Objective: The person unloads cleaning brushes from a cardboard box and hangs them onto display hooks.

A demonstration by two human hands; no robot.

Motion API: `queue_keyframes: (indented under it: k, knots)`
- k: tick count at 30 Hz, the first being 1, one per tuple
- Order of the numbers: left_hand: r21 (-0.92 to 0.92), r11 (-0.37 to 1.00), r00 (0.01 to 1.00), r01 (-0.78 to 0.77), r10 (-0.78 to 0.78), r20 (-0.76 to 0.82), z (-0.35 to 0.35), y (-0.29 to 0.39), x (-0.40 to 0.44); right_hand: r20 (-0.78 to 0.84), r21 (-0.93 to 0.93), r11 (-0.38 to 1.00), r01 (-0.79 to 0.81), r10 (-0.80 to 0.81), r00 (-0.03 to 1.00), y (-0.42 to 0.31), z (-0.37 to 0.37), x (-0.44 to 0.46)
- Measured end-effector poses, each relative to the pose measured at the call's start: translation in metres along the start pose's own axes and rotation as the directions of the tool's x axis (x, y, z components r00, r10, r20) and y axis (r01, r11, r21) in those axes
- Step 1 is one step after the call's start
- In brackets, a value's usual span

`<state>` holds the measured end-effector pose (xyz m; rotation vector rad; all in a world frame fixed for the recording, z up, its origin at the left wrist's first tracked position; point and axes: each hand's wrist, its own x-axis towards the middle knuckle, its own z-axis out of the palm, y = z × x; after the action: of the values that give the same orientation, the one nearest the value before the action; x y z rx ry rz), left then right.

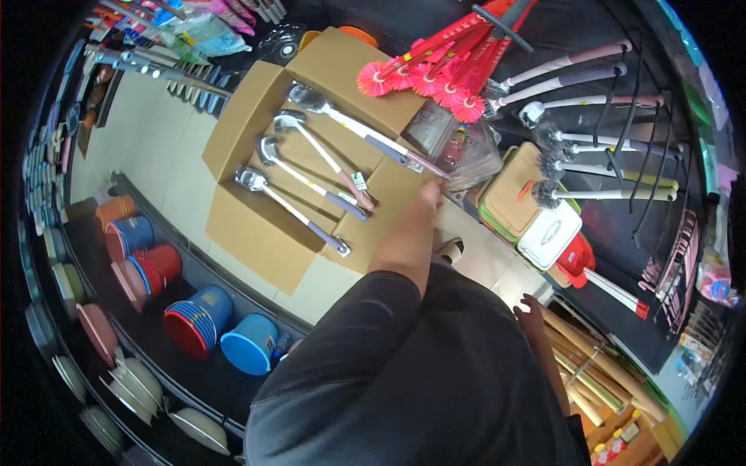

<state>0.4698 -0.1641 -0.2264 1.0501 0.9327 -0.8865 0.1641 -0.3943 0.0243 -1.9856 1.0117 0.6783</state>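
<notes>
My left hand (430, 196) is closed at the handle end of a long-handled brush (357, 128), its fingers partly hidden. This brush slants over the open cardboard box (268, 256), its wrapped head at the upper left. Three more brushes lie across the box: one with a pink grip (315, 147), one with a purple-grey grip (311, 182) below it, and another (287, 208) lowest. Their heads have clear wrapping. My right hand (531, 314) hangs at my right side, fingers apart, holding nothing.
Brushes (614, 194) lie on the dark shelf at right, near cutting boards (513, 190), a red dustpan (576, 260) and red-handled pink brushes (427, 78). Stacked buckets (210, 311) and basins (136, 388) line the left shelf. Wooden rods (598, 365) stand at lower right.
</notes>
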Motion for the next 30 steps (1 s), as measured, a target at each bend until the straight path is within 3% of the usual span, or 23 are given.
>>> queue_keyframes:
  k: [1, 3, 4, 5, 7, 8, 10, 11, 13, 14, 17, 18, 21, 23, 25, 27, 29, 30]
  knots:
    - [-0.055, 0.998, 0.999, 0.0, -0.002, -0.04, 0.008, 0.004, -0.01, 0.021, -0.114, 0.993, 0.015, -0.013, 1.0, -0.014, -0.001, -0.011]
    - [-0.121, 0.992, 1.0, -0.018, 0.02, 0.018, 0.013, 0.013, -0.018, 0.054, -0.112, 0.972, 0.207, -0.202, 0.978, 0.037, 0.004, -0.006]
    - [-0.191, 0.981, 0.996, -0.044, 0.058, 0.068, 0.015, 0.018, -0.017, 0.081, -0.086, 0.982, 0.167, -0.16, 0.984, 0.035, 0.005, -0.013]
    - [-0.193, 0.98, 0.996, -0.039, 0.054, 0.069, 0.016, 0.018, -0.009, 0.055, -0.026, 0.957, 0.289, -0.287, 0.956, 0.073, 0.011, -0.005]
    - [-0.445, 0.893, 0.987, -0.071, 0.126, 0.096, 0.018, 0.016, 0.01, 0.068, -0.064, 0.96, 0.272, -0.268, 0.961, 0.092, 0.008, -0.005]
    - [-0.452, 0.889, 0.988, -0.069, 0.123, 0.09, 0.023, 0.024, 0.003, 0.077, -0.071, 0.96, 0.272, -0.267, 0.961, 0.086, 0.002, -0.007]
    - [-0.578, 0.812, 0.994, -0.082, 0.105, 0.007, 0.033, 0.047, -0.026, 0.128, -0.149, 0.988, 0.025, -0.005, 0.992, 0.052, -0.009, -0.017]
    - [-0.589, 0.803, 0.994, -0.091, 0.106, -0.009, 0.032, 0.043, -0.018, 0.144, -0.16, 0.987, 0.033, -0.01, 0.989, 0.05, -0.013, -0.016]
    - [-0.427, 0.874, 0.967, -0.233, 0.161, -0.196, 0.03, 0.035, 0.0, 0.114, -0.208, 0.973, 0.099, -0.076, 0.991, 0.047, -0.021, -0.01]
    - [-0.403, 0.878, 0.932, -0.259, 0.117, -0.344, 0.035, 0.055, -0.044, 0.135, -0.256, 0.895, 0.366, -0.342, 0.93, 0.093, -0.026, 0.014]
    - [-0.449, 0.793, 0.886, -0.412, 0.234, -0.401, 0.025, 0.041, -0.062, 0.235, -0.117, 0.9, 0.421, -0.387, 0.892, 0.096, -0.039, 0.055]
    - [-0.46, 0.776, 0.877, -0.431, 0.24, -0.416, 0.02, 0.035, -0.07, 0.254, -0.151, 0.945, 0.29, -0.246, 0.935, 0.062, -0.04, 0.053]
    - [-0.457, 0.76, 0.865, -0.462, 0.271, -0.423, 0.0, 0.018, -0.113, 0.317, -0.193, 0.877, 0.44, -0.369, 0.874, 0.032, -0.046, 0.082]
    - [-0.553, 0.726, 0.913, -0.408, 0.316, -0.259, -0.019, 0.014, -0.174, 0.293, -0.215, 0.886, 0.41, -0.342, 0.893, 0.029, -0.049, 0.108]
    - [-0.634, 0.731, 0.933, -0.254, 0.358, 0.04, -0.066, -0.018, -0.213, 0.307, -0.149, 0.937, 0.316, -0.26, 0.916, -0.028, -0.054, 0.104]
    - [-0.665, 0.71, 0.903, -0.23, 0.41, 0.125, -0.088, -0.044, -0.244, 0.333, -0.076, 0.952, 0.298, -0.257, 0.907, -0.013, -0.057, 0.144]
    - [-0.662, 0.714, 0.888, -0.227, 0.431, 0.16, -0.102, -0.069, -0.272, 0.342, -0.196, 0.831, 0.52, -0.439, 0.831, 0.012, -0.061, 0.194]
    - [-0.647, 0.737, 0.878, -0.198, 0.427, 0.218, -0.104, -0.08, -0.285, 0.377, -0.177, 0.895, 0.409, -0.322, 0.868, -0.028, -0.065, 0.161]
